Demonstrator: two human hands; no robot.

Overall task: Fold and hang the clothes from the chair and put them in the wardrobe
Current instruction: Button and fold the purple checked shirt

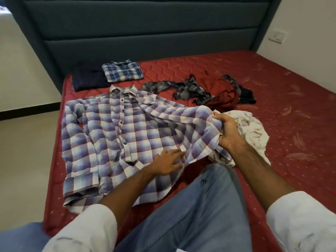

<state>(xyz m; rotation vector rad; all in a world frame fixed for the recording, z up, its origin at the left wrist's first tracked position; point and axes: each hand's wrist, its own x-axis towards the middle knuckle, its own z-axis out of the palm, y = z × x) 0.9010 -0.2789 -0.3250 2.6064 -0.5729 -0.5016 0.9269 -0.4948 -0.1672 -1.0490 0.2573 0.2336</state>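
Both forearms reach forward from rolled-up white sleeves, with a knee in blue jeans between them. The left hand (168,161) lies palm down, fingers straight and spread, pressing flat on the shirt (112,135). The right hand (227,130) is raised higher, thumb side up, its fingers curled round a bunched fold of the shirt's side, wrist bent slightly inward.

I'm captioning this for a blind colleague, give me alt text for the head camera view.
A person spreads a purple checked shirt on a red mattress, the left hand flat on it and the right hand gripping its side. Two folded garments lie near the headboard, with unfolded clothes to the right.
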